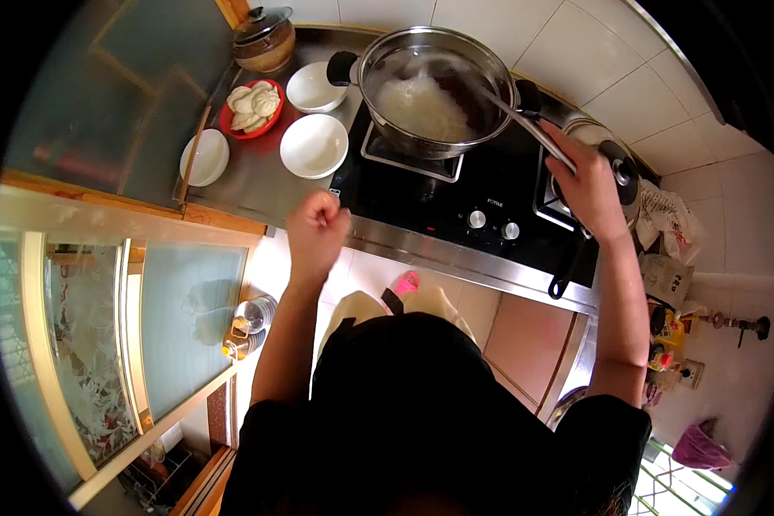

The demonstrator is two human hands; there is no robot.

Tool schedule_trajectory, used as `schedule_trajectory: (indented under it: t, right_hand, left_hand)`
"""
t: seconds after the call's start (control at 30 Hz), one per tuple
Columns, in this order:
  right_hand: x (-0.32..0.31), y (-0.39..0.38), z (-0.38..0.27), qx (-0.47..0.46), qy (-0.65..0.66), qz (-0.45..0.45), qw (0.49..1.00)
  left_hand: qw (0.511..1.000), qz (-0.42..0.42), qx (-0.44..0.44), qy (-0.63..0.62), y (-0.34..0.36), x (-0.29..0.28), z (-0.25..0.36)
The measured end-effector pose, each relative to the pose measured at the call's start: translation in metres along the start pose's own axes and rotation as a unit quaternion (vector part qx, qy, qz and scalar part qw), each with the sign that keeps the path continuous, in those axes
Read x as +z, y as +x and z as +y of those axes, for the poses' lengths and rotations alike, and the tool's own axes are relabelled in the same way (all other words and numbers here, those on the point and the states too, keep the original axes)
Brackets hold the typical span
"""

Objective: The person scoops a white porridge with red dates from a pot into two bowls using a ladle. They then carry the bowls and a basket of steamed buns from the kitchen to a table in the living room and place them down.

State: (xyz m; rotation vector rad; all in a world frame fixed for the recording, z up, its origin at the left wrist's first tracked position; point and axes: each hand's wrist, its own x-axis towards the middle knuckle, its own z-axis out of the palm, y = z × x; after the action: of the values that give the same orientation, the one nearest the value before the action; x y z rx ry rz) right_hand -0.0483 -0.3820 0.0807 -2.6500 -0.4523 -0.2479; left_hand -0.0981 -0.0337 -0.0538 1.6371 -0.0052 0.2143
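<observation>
My right hand is wrapped round the handle of a long metal utensil, which slants down to the left into a steel pot. The utensil's head is lost in the pot, so I cannot tell if it is a ladle. Whitish, foamy liquid lies in the pot, which stands on the left burner. My left hand is a closed fist above the counter's front edge, with nothing visible in it. Just beyond it is a white bowl, apart from the fist.
Left of the stove are a second white bowl, a third, a red bowl of pale, flat dumpling-like pieces and a lidded brown pot. A lidded pan stands right. A black handle juts over the front edge.
</observation>
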Motion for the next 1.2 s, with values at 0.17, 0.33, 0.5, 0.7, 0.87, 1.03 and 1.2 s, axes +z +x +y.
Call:
schedule_trajectory:
  t: [0.17,0.33,0.5,0.7,0.87,1.03,1.2]
  right_hand:
    - [0.035,0.059,0.014,-0.2,-0.266,-0.025,0.943]
    - [0.046,0.095,0.018,-0.154,-0.385,-0.06,0.908]
    - [0.034,0.075,-0.003,0.126,-0.332,-0.146,0.923]
    - [0.002,0.084,-0.05,0.37,-0.053,-0.249,0.894]
    - [-0.004,0.113,-0.071,0.532,0.153,-0.344,0.759]
    - [0.029,0.092,-0.055,0.497,0.522,-0.152,0.676]
    - [0.067,0.082,-0.059,0.368,0.633,-0.068,0.678]
  left_hand:
    - [0.994,0.041,-0.06,-0.08,0.093,-0.001,-0.018]
    - [0.984,0.029,-0.172,-0.021,0.195,-0.01,-0.054]
    - [0.966,-0.038,-0.255,-0.027,0.247,0.009,-0.06]
    - [0.954,-0.072,-0.281,-0.072,0.258,0.009,-0.055]
    - [0.954,-0.108,-0.275,-0.057,0.261,0.004,-0.053]
    - [0.953,-0.143,-0.264,-0.044,0.262,-0.001,-0.051]
    - [0.954,-0.14,-0.264,-0.032,0.26,-0.002,-0.047]
